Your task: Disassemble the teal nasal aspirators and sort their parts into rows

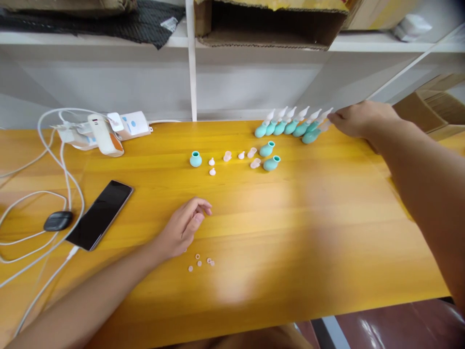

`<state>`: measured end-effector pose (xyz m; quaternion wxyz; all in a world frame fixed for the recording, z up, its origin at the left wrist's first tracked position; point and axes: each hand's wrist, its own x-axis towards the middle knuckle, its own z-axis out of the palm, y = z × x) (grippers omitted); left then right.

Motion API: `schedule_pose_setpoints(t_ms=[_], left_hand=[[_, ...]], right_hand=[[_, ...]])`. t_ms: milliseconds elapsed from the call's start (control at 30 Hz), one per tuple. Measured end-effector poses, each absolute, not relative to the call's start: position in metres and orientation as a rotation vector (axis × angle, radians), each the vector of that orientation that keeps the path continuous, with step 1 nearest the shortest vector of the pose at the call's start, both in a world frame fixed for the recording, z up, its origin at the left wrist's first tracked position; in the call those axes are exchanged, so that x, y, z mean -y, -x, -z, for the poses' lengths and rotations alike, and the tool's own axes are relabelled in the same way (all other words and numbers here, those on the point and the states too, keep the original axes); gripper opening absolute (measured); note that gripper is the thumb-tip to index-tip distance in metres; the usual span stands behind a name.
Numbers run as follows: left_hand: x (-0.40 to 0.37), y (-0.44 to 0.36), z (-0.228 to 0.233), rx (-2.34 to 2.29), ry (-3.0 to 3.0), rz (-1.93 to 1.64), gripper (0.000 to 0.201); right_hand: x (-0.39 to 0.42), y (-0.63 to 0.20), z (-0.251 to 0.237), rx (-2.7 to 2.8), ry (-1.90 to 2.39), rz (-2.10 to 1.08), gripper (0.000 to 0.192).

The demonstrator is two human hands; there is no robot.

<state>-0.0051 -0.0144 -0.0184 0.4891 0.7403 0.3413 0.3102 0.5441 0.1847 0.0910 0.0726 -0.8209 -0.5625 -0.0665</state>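
Note:
My right hand (358, 118) reaches to the back right, its fingers pinched on the pale tip of a teal bulb syringe (311, 136). That syringe leans at the right end of a row of similar bulb syringes (290, 127) with white pointed nozzles. Over the middle left of the table, my left hand (185, 225) is loosely curled, holding nothing. Small pale rings (199, 263) lie just below it. Beyond it are an open teal bulb (195, 159), small white tips (211, 162) and translucent cups (255, 163). Two more teal bulbs (271, 164) lie on their sides nearby.
A phone (100, 214), a black case (58, 221) and looped white cables lie at the left. Behind them sits a power strip with chargers (132, 124). Cardboard boxes (269, 29) stand on the shelf above, and another open box (432, 109) is at the right.

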Motion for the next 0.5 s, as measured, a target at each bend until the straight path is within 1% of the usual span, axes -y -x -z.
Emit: schedule_pose_setpoints(t_ms=[100, 167, 200, 267, 300, 333, 400, 500], left_hand=[[0.014, 0.004, 0.018, -0.817, -1.792, -0.767, 0.036], [0.015, 0.004, 0.018, -0.812, -1.794, -0.765, 0.037], [0.015, 0.004, 0.018, -0.812, -1.799, -0.763, 0.037], [0.015, 0.003, 0.018, -0.811, -1.808, -0.761, 0.038], [0.015, 0.003, 0.018, -0.809, -1.81, -0.763, 0.039], [0.015, 0.003, 0.018, -0.806, -1.811, -0.764, 0.039], [0.015, 0.003, 0.018, -0.802, -1.815, -0.767, 0.038], [0.015, 0.004, 0.018, -0.803, -1.828, -0.764, 0.037]], right_hand=[[-0.176, -0.526, -0.101, 1.671, 2.776, 0.168, 0.071], [-0.166, -0.508, -0.107, 1.583, 2.767, 0.343, 0.079], [-0.16, -0.498, -0.108, 1.502, 2.737, 0.456, 0.076], [-0.144, -0.476, -0.107, 1.347, 2.674, 0.624, 0.061], [-0.135, -0.465, -0.105, 1.316, 2.648, 0.657, 0.054], [-0.125, -0.453, -0.1, 1.328, 2.62, 0.664, 0.05], [-0.104, -0.431, -0.088, 1.515, 2.494, 0.615, 0.047], [-0.073, -0.394, -0.065, 1.883, 2.107, 0.515, 0.044]])
